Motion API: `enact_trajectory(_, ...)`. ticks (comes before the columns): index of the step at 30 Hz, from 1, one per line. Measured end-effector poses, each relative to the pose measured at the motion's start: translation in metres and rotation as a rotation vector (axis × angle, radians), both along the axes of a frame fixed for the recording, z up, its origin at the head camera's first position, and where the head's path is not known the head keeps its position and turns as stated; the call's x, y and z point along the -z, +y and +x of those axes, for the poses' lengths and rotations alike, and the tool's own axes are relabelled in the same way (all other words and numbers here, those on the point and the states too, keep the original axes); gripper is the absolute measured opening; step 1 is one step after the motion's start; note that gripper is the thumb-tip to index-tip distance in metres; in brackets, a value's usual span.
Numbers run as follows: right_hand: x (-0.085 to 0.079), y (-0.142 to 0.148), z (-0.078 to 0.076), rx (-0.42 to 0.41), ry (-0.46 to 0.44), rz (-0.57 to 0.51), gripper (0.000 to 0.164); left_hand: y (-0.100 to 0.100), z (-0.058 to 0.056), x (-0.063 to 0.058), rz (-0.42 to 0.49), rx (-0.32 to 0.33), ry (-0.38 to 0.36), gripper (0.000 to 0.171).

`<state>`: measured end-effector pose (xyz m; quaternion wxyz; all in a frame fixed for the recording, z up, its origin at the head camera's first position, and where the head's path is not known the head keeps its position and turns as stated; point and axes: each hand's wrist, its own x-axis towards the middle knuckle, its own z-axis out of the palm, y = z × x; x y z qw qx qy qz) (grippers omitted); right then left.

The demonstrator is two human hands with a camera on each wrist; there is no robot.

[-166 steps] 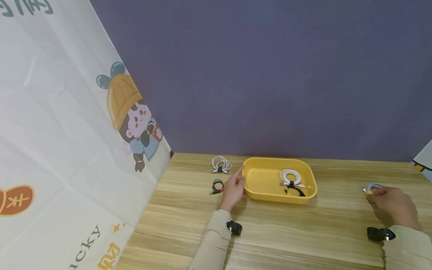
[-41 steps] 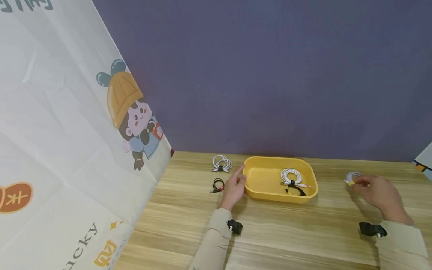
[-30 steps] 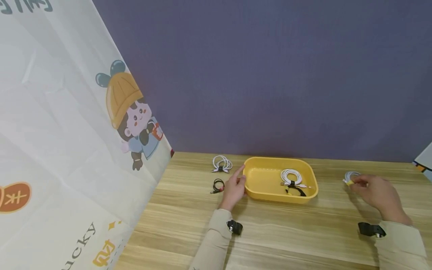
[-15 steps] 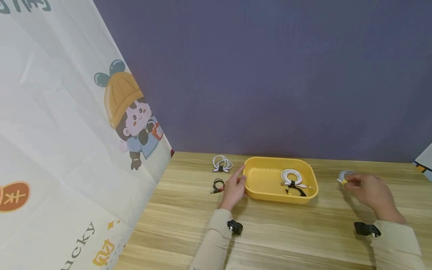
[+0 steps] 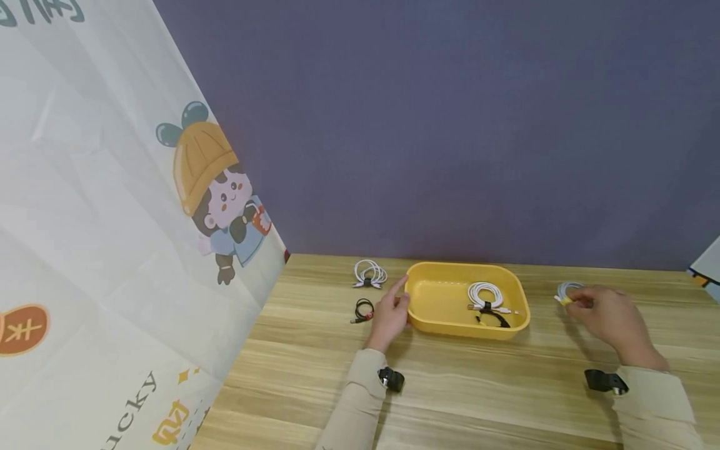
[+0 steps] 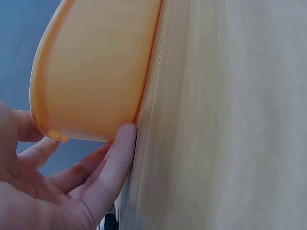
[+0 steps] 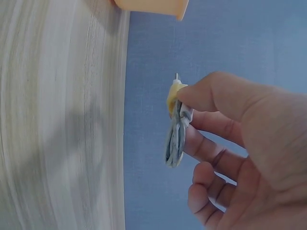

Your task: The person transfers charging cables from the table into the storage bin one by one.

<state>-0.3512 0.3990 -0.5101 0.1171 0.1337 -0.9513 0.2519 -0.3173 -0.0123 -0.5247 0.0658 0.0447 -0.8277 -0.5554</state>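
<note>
At the right, my right hand (image 5: 613,322) pinches a coiled grey-white charging cable (image 5: 569,290) between thumb and fingertips. In the right wrist view the cable (image 7: 176,136) hangs above the table, bound by a yellow tie (image 7: 173,96), with a metal plug tip pointing out. My left hand (image 5: 389,319) touches the left end of a yellow tray (image 5: 467,330), its fingers (image 6: 112,167) fairly straight against the end wall. Inside the tray's right half lie a coiled white USB cable (image 5: 485,294) and a short black cable (image 5: 496,319) with a bit of yellow.
Left of the tray on the wooden table (image 5: 450,387) lie a white coiled cable (image 5: 369,273) with a black tie and a small black cable (image 5: 364,309) with a red tie. A dark blue-grey panel (image 5: 450,137) rises behind; a printed white sheet (image 5: 101,187) stands at left.
My right hand has lifted the grey-white cable off the right side and carried it leftward, closer to the tray. The left hand and tray have stayed in place.
</note>
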Motion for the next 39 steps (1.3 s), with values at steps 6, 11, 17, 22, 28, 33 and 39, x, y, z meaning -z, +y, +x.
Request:
enact_trajectory(6,-0.001,-0.005,-0.001,-0.015,0.037,0.000,0.030,0.001,-0.001,0.000,0.000,-0.002,-0.002,0.044)
enact_trajectory(11,-0.002,-0.008,0.000,-0.022,0.025,-0.007,0.030,0.002,-0.001,0.000,-0.008,-0.002,-0.001,0.043)
enact_trajectory(17,-0.002,-0.012,0.000,-0.031,0.033,-0.010,0.029,0.002,-0.001,0.000,-0.010,-0.003,-0.003,0.043)
enact_trajectory(22,-0.003,-0.015,0.000,-0.038,0.056,-0.018,0.027,0.002,-0.001,0.000,0.000,-0.002,-0.009,0.043)
enact_trajectory(28,-0.006,-0.018,0.001,-0.043,0.066,-0.022,0.027,0.002,-0.001,0.000,-0.004,-0.003,-0.015,0.043)
enact_trajectory(33,-0.006,-0.023,0.001,-0.048,0.117,-0.018,0.025,0.002,-0.001,0.000,-0.001,-0.003,-0.009,0.043)
enact_trajectory(39,-0.010,-0.035,0.001,-0.069,0.187,-0.009,0.021,0.000,-0.001,0.000,0.014,0.002,-0.002,0.044)
